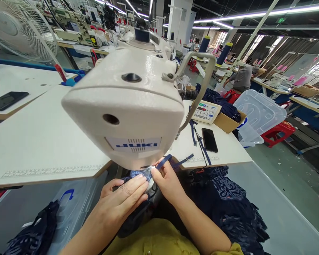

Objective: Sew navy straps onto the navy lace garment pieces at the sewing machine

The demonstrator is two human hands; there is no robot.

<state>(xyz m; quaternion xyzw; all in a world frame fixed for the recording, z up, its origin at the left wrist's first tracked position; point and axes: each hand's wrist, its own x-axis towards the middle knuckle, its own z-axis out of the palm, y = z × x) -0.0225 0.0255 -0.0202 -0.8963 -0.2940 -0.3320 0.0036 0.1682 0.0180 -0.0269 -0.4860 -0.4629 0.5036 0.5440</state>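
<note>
Under the head of a white JUKI sewing machine (135, 106), both my hands meet at a piece of dark blue patterned fabric (137, 173). My left hand (124, 198) lies over the fabric, fingers stretched out and thumb apart. My right hand (168, 180) is closed, with thumb and fingertips pinching a narrow navy strap (164, 161) at the fabric's edge. The machine head hides the needle area and part of the fabric.
A black phone (210, 140) and loose navy straps (193, 132) lie on the right of the table (234, 152), by a control panel (206, 111). Navy garments are piled at lower right (228, 202) and lower left (34, 230). A person (241, 78) sits farther back.
</note>
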